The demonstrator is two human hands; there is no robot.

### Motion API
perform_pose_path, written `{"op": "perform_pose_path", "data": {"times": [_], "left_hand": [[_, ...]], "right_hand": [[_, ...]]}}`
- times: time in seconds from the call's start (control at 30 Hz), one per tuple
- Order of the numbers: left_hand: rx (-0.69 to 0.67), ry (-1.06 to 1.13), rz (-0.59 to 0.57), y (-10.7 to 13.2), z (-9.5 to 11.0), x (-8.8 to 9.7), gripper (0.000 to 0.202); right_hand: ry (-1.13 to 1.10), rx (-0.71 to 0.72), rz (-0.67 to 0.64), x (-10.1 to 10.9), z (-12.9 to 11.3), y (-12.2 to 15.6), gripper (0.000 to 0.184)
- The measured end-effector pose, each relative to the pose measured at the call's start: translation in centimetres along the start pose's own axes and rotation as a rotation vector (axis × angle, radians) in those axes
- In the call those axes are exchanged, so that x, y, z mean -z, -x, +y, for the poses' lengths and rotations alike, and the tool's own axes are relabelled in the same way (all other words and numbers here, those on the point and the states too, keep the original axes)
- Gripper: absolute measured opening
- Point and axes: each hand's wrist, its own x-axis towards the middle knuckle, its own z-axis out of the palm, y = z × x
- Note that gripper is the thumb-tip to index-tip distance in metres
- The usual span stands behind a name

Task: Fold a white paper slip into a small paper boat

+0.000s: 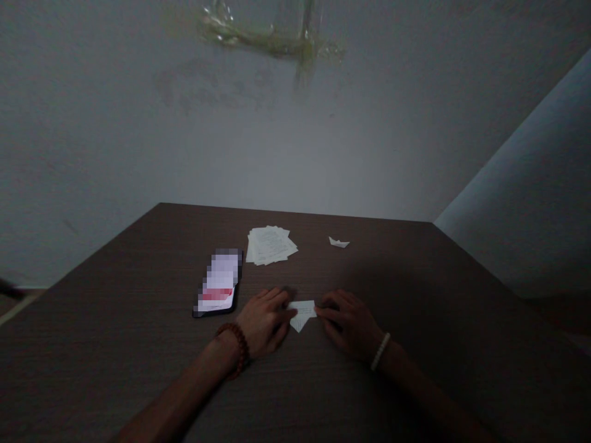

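A small folded piece of printed paper (pixel 302 312) lies on the table between my two hands, one corner pointing toward me. My left hand (pixel 266 321), with a reddish-brown bead bracelet at the wrist, grips the paper's left edge between thumb and fingers. At the right edge, my right hand (pixel 347 321) pinches the same paper with its fingertips. A pale bead bracelet circles that wrist. The parts of the paper under my fingertips are hidden.
Left of my hands lies a phone (pixel 220 283) with its screen lit and blurred. Beyond it is a fanned stack of printed paper sheets (pixel 270 245). A small folded paper boat (pixel 339 242) rests farther right. The dark wooden table (pixel 184 227) meets a stained wall (pixel 295 147).
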Motion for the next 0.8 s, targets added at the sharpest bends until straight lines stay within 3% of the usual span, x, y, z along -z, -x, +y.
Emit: {"op": "perform_pose_path", "data": {"times": [0.27, 0.5, 0.8], "left_hand": [[-0.036, -0.067, 0.007, 0.1, -0.1, -0.1, 0.033], [-0.02, -0.052, 0.033, 0.0, -0.1, -0.1, 0.035], [-0.008, -0.03, 0.075, 0.2, 0.0, -0.3, 0.034]], "right_hand": [[-0.058, 0.175, 0.035, -0.2, -0.1, -0.1, 0.015], [-0.113, 0.105, 0.101, -0.2, -0.5, -0.2, 0.014], [-0.154, 0.161, -0.025, -0.4, -1.8, -0.3, 0.022]]}}
